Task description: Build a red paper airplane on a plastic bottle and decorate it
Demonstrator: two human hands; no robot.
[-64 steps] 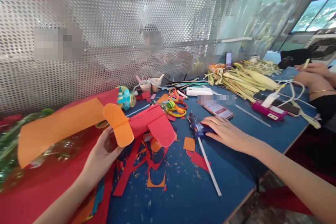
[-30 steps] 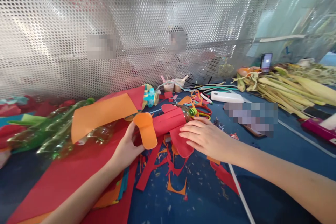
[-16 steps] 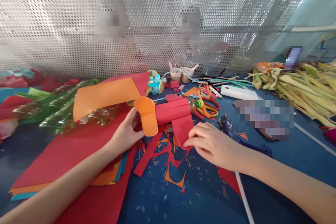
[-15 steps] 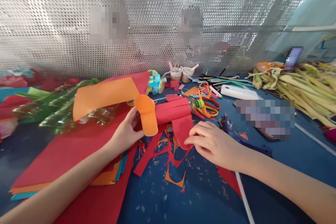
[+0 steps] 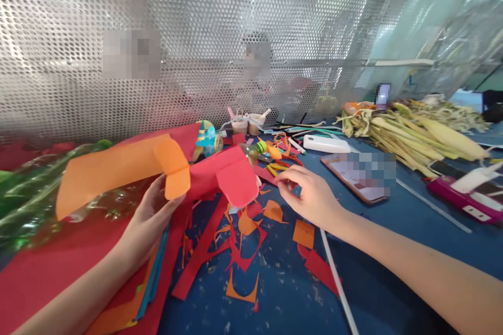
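Note:
My left hand (image 5: 151, 214) grips the end of a plastic bottle wrapped in red paper (image 5: 202, 175), thumb in front and fingers mostly hidden behind. An orange rounded paper piece (image 5: 176, 172) is on the bottle's near end, and a red paper flap (image 5: 238, 180) sticks out from its side. The bottle's clear neck with a green cap (image 5: 260, 147) points right and away. To the right of the flap, my right hand (image 5: 304, 193) is apart from the bottle. Its fingers are loosely curled, thumb apart from the index finger, with nothing visible between them. Scissors with yellow and red handles (image 5: 275, 166) lie just beyond.
Orange and red paper scraps (image 5: 241, 251) litter the blue table. Green bottles (image 5: 43, 193) and red sheets (image 5: 51, 272) lie left. A phone (image 5: 357, 178), a white stick (image 5: 340, 282), corn husks (image 5: 404, 136) and a magenta power strip (image 5: 463, 199) are right. A perforated metal panel (image 5: 204, 36) stands behind.
My right hand has let go of the red flap and moved away to its right. The wrapped bottle has tilted in my left hand. The view has turned to the right.

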